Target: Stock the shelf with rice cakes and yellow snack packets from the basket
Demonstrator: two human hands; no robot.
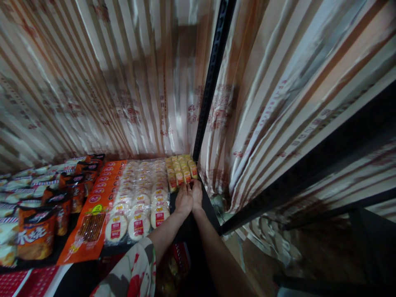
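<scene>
Both of my hands reach to the far right end of a shop shelf (185,231). My left hand (183,199) and my right hand (197,194) lie side by side, fingers curled onto the nearest of several small yellow snack packets (181,169) lined up in rows beside a black upright post (210,82). What the fingertips grip is too small to make out. Left of my hands lie rows of round rice crackers in clear bags (140,198). A floral sleeve (130,272) covers my left forearm.
Orange flat packets (94,214) lie left of the crackers, then dark orange snack bags (40,231) and pale wrapped packs (18,185) at the far left. A striped shiny curtain (108,82) hangs behind the shelf. A black shelf frame (309,165) runs to the right.
</scene>
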